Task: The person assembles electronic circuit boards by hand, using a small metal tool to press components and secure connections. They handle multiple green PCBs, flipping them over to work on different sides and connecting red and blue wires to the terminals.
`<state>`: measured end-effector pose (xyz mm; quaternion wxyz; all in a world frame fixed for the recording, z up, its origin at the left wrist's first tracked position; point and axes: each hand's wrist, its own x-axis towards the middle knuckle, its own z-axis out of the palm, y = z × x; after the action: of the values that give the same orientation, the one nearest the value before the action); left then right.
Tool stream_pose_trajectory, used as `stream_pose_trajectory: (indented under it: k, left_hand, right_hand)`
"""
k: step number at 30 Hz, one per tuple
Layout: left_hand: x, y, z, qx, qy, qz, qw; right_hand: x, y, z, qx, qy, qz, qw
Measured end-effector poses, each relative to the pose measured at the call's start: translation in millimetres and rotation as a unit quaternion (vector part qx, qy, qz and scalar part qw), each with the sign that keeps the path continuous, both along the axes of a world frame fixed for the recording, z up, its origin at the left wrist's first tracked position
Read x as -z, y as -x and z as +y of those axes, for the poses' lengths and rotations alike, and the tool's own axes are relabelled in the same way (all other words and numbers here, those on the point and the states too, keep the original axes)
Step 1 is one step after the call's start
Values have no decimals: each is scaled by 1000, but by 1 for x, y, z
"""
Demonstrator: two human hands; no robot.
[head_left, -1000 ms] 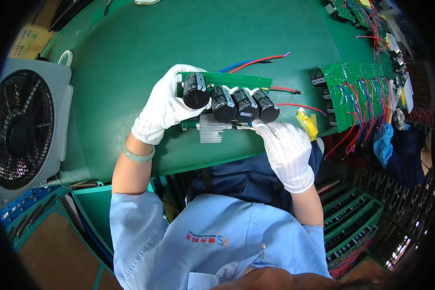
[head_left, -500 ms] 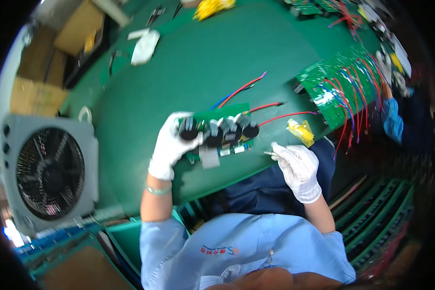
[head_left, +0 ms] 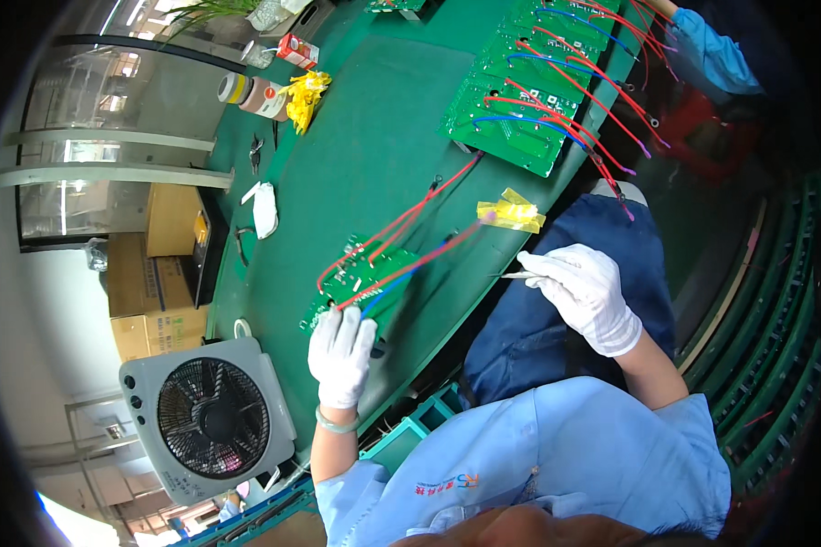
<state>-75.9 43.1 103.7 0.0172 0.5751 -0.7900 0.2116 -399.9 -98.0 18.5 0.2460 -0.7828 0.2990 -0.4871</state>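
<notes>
My left hand (head_left: 341, 356), in a white glove, is closed on the near edge of a green circuit board (head_left: 383, 273). Red and blue wires (head_left: 410, 264) rise from the board's upturned face and stretch to the right. To the right, my gloved right hand (head_left: 582, 296) pinches a thin pointed tool, apparently tweezers (head_left: 518, 274), its tip aimed left, apart from the board. A crumpled piece of yellow tape (head_left: 511, 215) lies on the green table beyond my right hand.
More wired circuit boards (head_left: 511, 118) line the table's far right, near another person's blue sleeve (head_left: 711, 55). A grey fan (head_left: 214, 419) stands at the left. Farther back are pliers (head_left: 255, 155), a white cloth (head_left: 265, 211), a yellow bundle (head_left: 306, 98) and a bottle (head_left: 265, 97).
The board in my left hand has turned over: its black components faced up before, now its wired side does. My right hand still holds the thin tool. The whole view has swung round.
</notes>
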Motion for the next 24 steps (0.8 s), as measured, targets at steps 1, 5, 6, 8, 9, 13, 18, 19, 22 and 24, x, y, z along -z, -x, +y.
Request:
stream_pose_trajectory:
  k: [1,5,6,8,9,13,18,19,22,24]
  left_hand:
    - [3,-6,2,14,40,-21,999]
    - [-6,-11,-6,32,-7,-100,994]
    - [-11,-14,-6,25,-3,-85,996]
    - [-7,-17,-5,24,31,-86,996]
    - [-3,-12,-3,5,8,-115,993]
    - [-4,-29,-2,6,24,54,998]
    - [45,-48,-2,-350,303,382,800]
    - [51,-58,-8,-326,333,547,695]
    - [63,-84,-7,-282,245,456,808]
    - [87,-121,-2,-278,232,617,698]
  right_hand:
    - [-1,2,1,5,0,-5,1000]
    - [1,9,3,12,-10,-19,1000]
    - [3,12,6,12,-17,-16,1000]
    - [3,14,2,11,-15,-23,1000]
    - [2,15,1,7,-11,-22,1000]
    - [5,13,6,3,-37,-14,999]
    - [-1,1,14,-36,-322,-82,943]
    - [-4,-2,18,-52,-415,-95,903]
    - [-13,-22,14,-92,-319,-46,942]
    - [-18,-40,4,-125,-331,-23,935]
